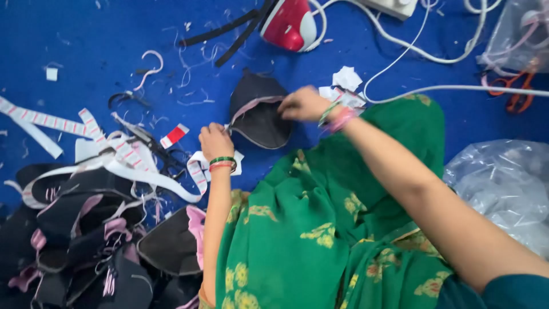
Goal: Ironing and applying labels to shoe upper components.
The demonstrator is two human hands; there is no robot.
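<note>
**Both hands on dark cup piece, centre of frame**

Left hand (215, 141): just left of centre, fingers curled, pinching the lower left edge of the dark cup piece (260, 114). Green and red bangles (222, 164) on that wrist.

Right hand (303, 104): slightly above centre, fingers bent down, gripping the right edge of the same piece. Bangles on this wrist too.

Cup piece: dark grey, rounded, with pink trim along its inner edge. It lies on the blue floor (103, 46) between the 2 hands, just above the green patterned cloth (320, 229) covering the person's lap in the lower centre.

Nearby:
- White strap with pink marks (197, 171) just under the left wrist, running left into a tangle of similar straps.
- Pile of dark cup pieces (86, 240), lower left, some with pink trim. 1 more lies open beside the left forearm.
- White paper scraps (346, 80) just behind the right hand.
- Red and white iron (289, 24), top centre, black straps beside it.
- White cables (434, 88) cross the upper right. 1 passes close to the right wrist.
- Orange-handled scissors (517, 91), far right upper edge, partly under a clear plastic bag.
- Crumpled clear plastic bag (503, 189), right edge, beside the right forearm.
- Thread offcuts and strap scraps scattered over the upper left floor.
</note>
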